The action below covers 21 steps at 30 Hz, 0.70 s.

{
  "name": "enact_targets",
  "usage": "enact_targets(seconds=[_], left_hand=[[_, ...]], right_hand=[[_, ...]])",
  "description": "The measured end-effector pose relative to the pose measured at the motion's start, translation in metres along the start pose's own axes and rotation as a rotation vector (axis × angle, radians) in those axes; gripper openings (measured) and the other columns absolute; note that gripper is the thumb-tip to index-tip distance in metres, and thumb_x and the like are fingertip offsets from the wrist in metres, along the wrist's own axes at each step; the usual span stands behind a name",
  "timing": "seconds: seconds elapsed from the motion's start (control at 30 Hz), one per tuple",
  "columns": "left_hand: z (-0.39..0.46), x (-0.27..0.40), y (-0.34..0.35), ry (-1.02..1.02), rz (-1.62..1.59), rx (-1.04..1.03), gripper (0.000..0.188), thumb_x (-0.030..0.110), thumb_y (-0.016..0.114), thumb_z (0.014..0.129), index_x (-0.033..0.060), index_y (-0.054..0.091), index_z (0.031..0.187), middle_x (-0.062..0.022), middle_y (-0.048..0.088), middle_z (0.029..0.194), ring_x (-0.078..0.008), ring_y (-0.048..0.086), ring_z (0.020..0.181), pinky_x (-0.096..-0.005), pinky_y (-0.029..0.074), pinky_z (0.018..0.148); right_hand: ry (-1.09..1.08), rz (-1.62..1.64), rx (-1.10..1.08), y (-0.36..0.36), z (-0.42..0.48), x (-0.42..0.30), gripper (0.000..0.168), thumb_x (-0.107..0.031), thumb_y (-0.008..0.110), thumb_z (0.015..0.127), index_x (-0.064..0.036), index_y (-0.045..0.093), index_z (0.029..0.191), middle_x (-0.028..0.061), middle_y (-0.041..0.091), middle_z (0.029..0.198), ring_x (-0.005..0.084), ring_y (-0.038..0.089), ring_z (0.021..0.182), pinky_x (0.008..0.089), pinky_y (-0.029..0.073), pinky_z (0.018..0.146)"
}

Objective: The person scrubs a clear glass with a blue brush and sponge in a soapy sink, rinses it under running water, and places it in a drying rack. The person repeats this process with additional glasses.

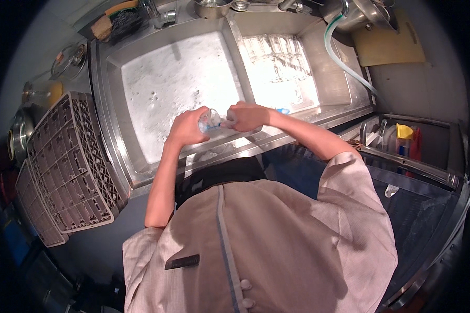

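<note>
My left hand [188,127] is closed around a drinking glass [212,117], held above the near edge of the foamy left sink basin [180,86]. Something blue and white shows at the glass; its kind cannot be told. My right hand [248,116] is closed at the mouth of the glass on a small whitish, foamy thing, perhaps a brush or scrubber, mostly hidden by the fingers. In the right basin stand rows of clear glasses [274,51], brightly lit. A small blue object [283,111] lies at that basin's near edge, beyond my right forearm.
Grey plastic racks [68,164] lean at the left of the sink. Faucets [166,17], a metal pot [212,8] and scrubbing pads [119,21] line the back. A clear hose [346,64] hangs at the right. A metal-framed cart [411,156] stands at the right.
</note>
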State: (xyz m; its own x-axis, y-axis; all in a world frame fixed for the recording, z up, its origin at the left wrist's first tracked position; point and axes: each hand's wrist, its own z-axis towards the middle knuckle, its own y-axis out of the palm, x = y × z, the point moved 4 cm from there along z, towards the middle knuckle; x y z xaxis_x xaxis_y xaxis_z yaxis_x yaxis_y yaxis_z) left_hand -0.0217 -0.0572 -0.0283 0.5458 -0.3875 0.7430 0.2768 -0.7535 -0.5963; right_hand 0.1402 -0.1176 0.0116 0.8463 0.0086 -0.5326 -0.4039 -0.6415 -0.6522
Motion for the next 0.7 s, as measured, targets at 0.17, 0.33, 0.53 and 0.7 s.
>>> enact_targets(seconds=[0.17,0.33,0.53,0.7], left_hand=[[0.003,-0.009,0.006,0.032,-0.071,-0.022,0.051,0.018,0.072,0.051,0.0078,0.059,0.099,-0.0171,0.067,0.087,-0.0392,0.063,0.086,-0.0435,0.051,0.075],[-0.001,-0.004,0.007,0.098,-0.206,0.010,0.051,0.018,0.074,0.050,0.0071,0.059,0.098,-0.0166,0.067,0.088,-0.0380,0.063,0.086,-0.0428,0.051,0.075],[-0.006,0.001,-0.003,0.010,-0.049,-0.013,0.049,0.016,0.074,0.051,0.0068,0.059,0.096,-0.0176,0.066,0.084,-0.0382,0.062,0.081,-0.0424,0.049,0.072],[-0.014,-0.010,0.006,-0.021,-0.011,0.036,0.050,0.019,0.075,0.050,0.0079,0.059,0.096,-0.0181,0.066,0.084,-0.0401,0.062,0.083,-0.0450,0.049,0.071]], right_hand=[[-0.187,-0.313,0.267,-0.030,-0.015,-0.018,0.028,-0.030,0.063,0.086,-0.003,0.064,0.091,0.0174,0.063,0.067,0.0354,0.064,0.063,0.0446,0.048,0.056],[-0.489,-0.664,0.601,-0.018,-0.014,-0.022,0.016,-0.022,0.055,0.089,-0.009,0.063,0.091,0.0083,0.062,0.071,0.0277,0.064,0.059,0.0408,0.049,0.052],[-0.144,-0.433,0.248,0.002,-0.004,-0.016,0.013,-0.019,0.059,0.082,-0.008,0.066,0.084,0.0128,0.065,0.071,0.0306,0.066,0.065,0.0412,0.051,0.057],[0.019,-0.072,0.182,-0.001,-0.003,-0.007,0.022,-0.028,0.064,0.085,-0.007,0.068,0.082,0.0157,0.067,0.077,0.0352,0.065,0.074,0.0437,0.051,0.066]])
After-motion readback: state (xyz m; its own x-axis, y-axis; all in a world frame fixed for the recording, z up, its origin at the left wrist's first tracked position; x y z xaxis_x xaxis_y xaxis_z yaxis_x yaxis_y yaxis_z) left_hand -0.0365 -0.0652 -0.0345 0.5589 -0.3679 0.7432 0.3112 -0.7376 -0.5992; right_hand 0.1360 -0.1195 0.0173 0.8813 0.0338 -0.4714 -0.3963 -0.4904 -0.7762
